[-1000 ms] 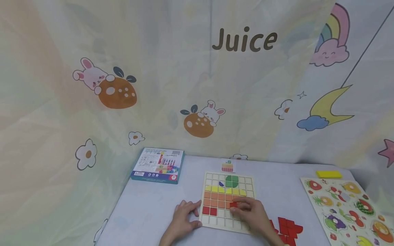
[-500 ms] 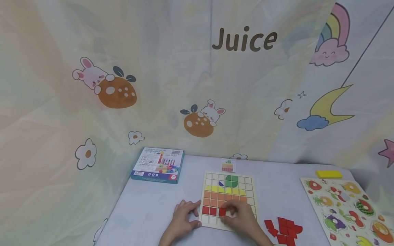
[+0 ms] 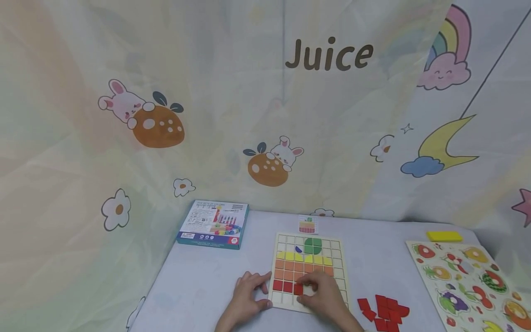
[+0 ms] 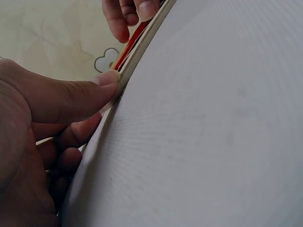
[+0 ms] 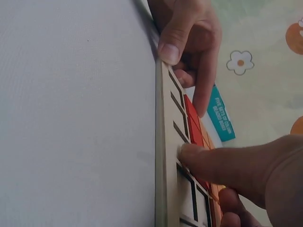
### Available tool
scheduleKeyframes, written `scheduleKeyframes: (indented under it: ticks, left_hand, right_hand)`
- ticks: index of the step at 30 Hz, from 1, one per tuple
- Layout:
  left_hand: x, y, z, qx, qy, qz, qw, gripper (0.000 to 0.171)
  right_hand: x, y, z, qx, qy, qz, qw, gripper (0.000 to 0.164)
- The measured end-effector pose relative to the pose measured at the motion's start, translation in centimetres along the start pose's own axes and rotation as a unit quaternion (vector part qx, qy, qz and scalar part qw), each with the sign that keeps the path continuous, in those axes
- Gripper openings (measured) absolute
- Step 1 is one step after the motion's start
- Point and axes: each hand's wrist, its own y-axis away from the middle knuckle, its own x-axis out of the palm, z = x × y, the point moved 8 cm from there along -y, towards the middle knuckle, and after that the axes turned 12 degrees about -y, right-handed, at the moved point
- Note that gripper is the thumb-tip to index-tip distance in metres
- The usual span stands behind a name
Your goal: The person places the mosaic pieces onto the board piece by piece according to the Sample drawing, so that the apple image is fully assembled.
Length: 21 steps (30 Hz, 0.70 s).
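Note:
A pale wooden grid board (image 3: pixel 307 302) lies on the table with coloured tiles in its cells. My left hand (image 3: pixel 246 295) rests at its left edge, thumb (image 4: pixel 102 90) pressing near the front corner and index finger farther up. My right hand (image 3: pixel 325 297) is over the board's lower middle. Its thumb and index finger pinch a red square tile (image 3: pixel 298 289), which lies in the third cell of its row. Two red tiles (image 3: pixel 282 286) fill the cells to the left. Orange tiles (image 3: pixel 288 269), yellow tiles (image 3: pixel 286 255) and a green shape (image 3: pixel 313 246) lie above.
Several loose red tiles (image 3: pixel 386 307) lie right of the board. A small picture card (image 3: pixel 308 224) stands behind it. A boxed set (image 3: pixel 210 226) is at the back left; a fruit puzzle board (image 3: pixel 469 281) and a yellow block (image 3: pixel 444 236) are at the right.
My right hand has moved left and down across the board with the red square tile, bringing it beside the two red ones. The left hand stays at the board's edge.

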Motion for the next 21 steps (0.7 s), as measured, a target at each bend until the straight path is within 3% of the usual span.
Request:
scheduleKeyframes:
  ticks: [10, 21]
  left_hand:
    - [-0.1, -0.03, -0.07, 0.0, 0.001, -0.001, 1.0, 0.072]
    - [-0.04, -0.03, -0.18, -0.005, -0.001, 0.004, 1.0, 0.072]
  right_hand:
    - [-0.53, 0.27, -0.06, -0.025, 0.008, 0.002, 1.0, 0.021]
    - [-0.71, -0.06, 0.47, -0.032, 0.03, 0.021, 0.999, 0.022]
